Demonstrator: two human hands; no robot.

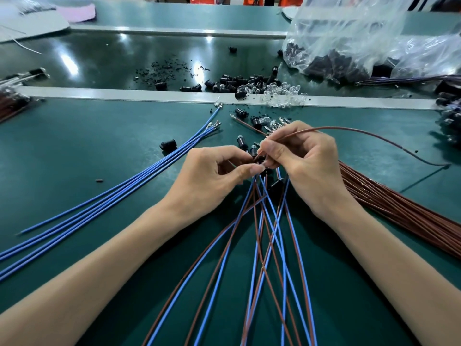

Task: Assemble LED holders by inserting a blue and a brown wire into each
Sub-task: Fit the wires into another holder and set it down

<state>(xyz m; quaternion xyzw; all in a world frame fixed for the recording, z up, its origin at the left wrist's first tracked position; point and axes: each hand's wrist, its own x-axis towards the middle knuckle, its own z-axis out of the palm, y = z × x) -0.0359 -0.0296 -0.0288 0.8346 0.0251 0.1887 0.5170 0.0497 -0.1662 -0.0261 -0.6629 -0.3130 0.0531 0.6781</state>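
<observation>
LED holder [260, 159]: my left hand [214, 172] pinches it steady so my right hand [308, 166], pinching the brown wire [374, 134], can aim.

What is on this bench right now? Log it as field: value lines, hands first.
left hand: pinches a black holder at its fingertips
right hand: pinches a brown wire that arcs off to the right
under hands: blue and brown pairs fan toward the viewer
left of hands: loose blue wires on the green table
right of hands: brown wire bundle
far side: holder pile, clear LEDs, plastic bag
</observation>
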